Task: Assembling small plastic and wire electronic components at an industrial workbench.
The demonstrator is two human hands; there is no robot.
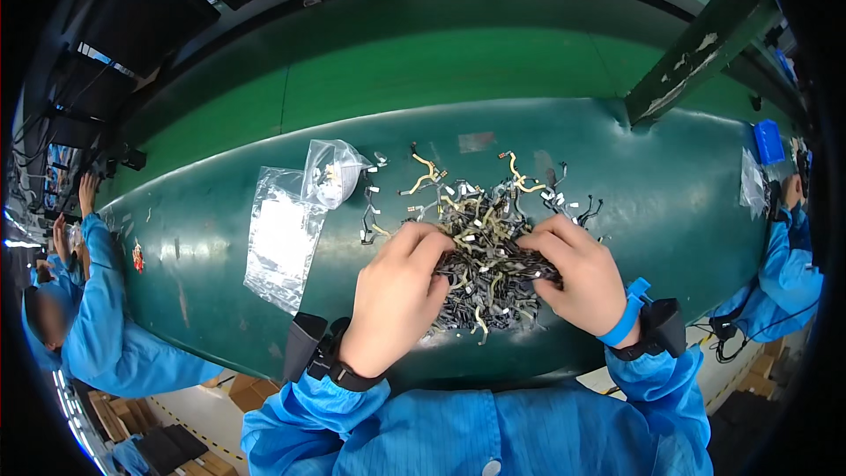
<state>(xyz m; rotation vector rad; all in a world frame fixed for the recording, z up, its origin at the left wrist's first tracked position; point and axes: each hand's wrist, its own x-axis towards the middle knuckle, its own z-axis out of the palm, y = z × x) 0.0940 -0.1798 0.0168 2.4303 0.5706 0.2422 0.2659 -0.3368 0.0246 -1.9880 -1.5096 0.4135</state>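
A heap of short cables with small connectors (485, 286), mostly black with some yellow and white tags, lies tangled on the green table in front of me. My left hand (395, 286) is at its left side, fingers curled closed around some of the cables. From the right, my right hand (577, 273) has its thumb and fingers closed on a black bunch of them. Their fingertips are partly hidden among the cables. Beyond the heap lie loose cables, including a yellow one (425, 178) at the left and another yellow one (526, 180) at the right.
Left of the heap, a flat clear bag with a white sheet (284, 234) lies beside a clear bag of small parts (333, 174). A green post (705, 44) rises at the far right, near a blue bin (768, 141). People in blue sleeves work at both table ends.
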